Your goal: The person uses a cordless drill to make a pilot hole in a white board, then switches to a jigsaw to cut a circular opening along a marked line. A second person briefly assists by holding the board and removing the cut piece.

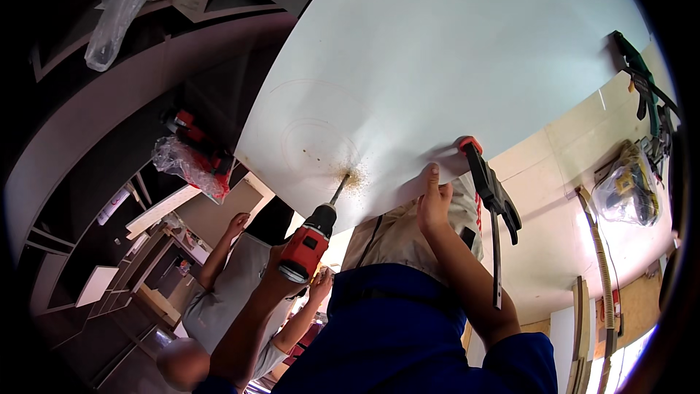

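Observation:
A white board [408,66] with faint drawn circles spreads before me. My left hand [279,271] is wrapped round a red and black cordless drill [305,248], its handle mostly hidden. The drill bit [340,188] meets the board near its close edge, with sawdust [355,177] scattered around the tip. At that same edge, my right hand [434,208] grips the board, thumb on top and the other fingers largely out of sight. Just right of it, a black bar clamp [494,193] with a red end sits on the edge, its bar hanging down.
A green and black clamp [636,66] holds the far right edge. Beyond lies a plastic-bagged yellow tool [628,190]. On the left are a red tool in clear plastic [193,157] and dark panels [80,146]. Another person in a grey shirt [226,306] stands close by my left arm.

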### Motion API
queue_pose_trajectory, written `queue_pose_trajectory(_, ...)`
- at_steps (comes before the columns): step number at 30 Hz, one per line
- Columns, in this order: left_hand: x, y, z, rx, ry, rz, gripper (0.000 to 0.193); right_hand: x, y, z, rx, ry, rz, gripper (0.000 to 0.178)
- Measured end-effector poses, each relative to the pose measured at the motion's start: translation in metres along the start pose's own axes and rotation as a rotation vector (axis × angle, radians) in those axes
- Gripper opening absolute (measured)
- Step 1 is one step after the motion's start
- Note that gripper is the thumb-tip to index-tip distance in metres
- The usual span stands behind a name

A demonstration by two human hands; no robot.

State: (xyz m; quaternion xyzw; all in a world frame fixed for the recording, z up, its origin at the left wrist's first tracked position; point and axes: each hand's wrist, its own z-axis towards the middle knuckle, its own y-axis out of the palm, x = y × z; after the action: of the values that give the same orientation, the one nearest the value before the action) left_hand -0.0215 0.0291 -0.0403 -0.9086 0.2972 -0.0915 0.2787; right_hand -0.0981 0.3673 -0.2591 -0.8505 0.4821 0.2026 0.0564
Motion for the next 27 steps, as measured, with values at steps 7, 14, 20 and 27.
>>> queue_pose_trajectory(7, -0.004, 0.006, 0.0, 0.019, -0.071, -0.026, 0.046, 0.008, -0.006, 0.005, -0.027, -0.045, 0.026, 0.035)
queue_pose_trajectory(14, -0.003, 0.007, -0.001, 0.027, -0.152, -0.068, 0.045, 0.011, -0.004, 0.006, -0.012, -0.04, 0.034, 0.036)
queue_pose_trajectory(20, -0.002, 0.003, -0.001, 0.041, -0.278, -0.157, 0.045, 0.004, -0.003, 0.003, -0.011, -0.03, 0.016, 0.037)
queue_pose_trajectory(27, 0.022, 0.024, 0.002, 0.049, -0.036, 0.137, 0.047, 0.003, -0.001, 0.002, 0.002, -0.037, 0.013, 0.036)
